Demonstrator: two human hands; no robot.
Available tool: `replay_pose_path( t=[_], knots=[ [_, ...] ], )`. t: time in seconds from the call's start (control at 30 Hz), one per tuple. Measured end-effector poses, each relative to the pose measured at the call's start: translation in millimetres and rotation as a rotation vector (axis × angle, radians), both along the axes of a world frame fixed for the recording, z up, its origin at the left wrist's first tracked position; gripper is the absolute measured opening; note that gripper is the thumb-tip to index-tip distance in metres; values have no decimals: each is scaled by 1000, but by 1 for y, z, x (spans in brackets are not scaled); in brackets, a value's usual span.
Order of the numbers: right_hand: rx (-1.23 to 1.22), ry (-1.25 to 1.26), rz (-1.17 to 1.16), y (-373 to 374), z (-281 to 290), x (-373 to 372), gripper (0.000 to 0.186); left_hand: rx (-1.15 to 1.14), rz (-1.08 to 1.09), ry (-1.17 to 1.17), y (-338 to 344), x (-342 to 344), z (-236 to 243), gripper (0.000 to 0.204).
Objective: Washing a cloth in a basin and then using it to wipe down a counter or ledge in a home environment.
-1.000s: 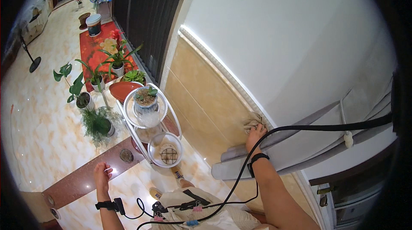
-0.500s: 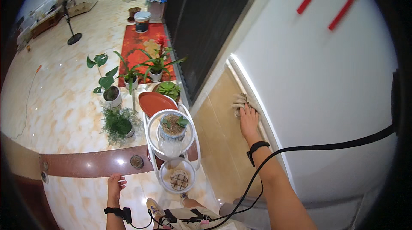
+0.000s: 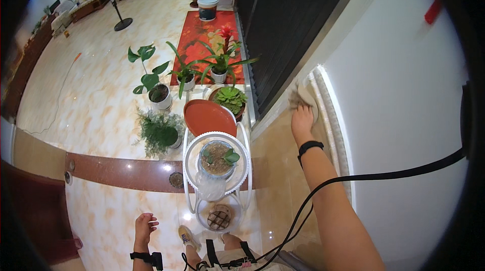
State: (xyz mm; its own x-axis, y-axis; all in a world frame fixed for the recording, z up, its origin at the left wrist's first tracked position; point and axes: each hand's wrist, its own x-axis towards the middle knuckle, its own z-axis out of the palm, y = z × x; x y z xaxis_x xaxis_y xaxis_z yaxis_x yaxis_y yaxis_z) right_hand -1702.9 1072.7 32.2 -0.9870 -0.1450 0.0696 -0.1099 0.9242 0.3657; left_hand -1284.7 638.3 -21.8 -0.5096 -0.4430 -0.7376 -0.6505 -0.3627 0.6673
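Evidently, the right hand (image 3: 302, 122) grips a beige cloth (image 3: 304, 97) against the tan tiled wall (image 3: 275, 152), beside its pale border (image 3: 329, 124); the left hand (image 3: 145, 228) hangs loosely curled, nothing visible in it. For an even wipe, the cloth should lie flat under steady pressure, with the black cable (image 3: 394, 172) across the right forearm (image 3: 338, 215) kept from snagging.

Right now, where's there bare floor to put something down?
Bare tile lies left of the big-leaved plant, between the black fan and dark red strip, and also between that strip and the left hand. It's crowded around the white stand: pot, succulent and red-brown tray bunch together.
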Motion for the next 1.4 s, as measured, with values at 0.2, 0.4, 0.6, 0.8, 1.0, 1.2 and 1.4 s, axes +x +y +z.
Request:
replay_pose_path(
  t=[0.2,0.4,0.6,0.8,1.0,1.2,1.4],
  knots=[
    [206,-289,141,16,-112,50,31,-57,-50,-11,5,-16,20,15],
    [218,-818,-47,63,-197,160,36,-235,-131,158,6,-30,77,16],
    [-209,-927,-230,94,-206,273,35,-141,-402,803,26,-46,196,18],
    [-99,-904,677,3,-143,324,28,440,-906,1373,-10,-2,287,33],
    [-697,-819,-80,-173,-55,383,31,690,-505,1930,-13,73,301,83],
    [-861,-881,59,-292,-34,407,33,597,-701,1967,-93,126,336,89],
    [-740,-854,274,-381,-16,398,34,264,-799,1912,-146,150,335,88]
  ],
)
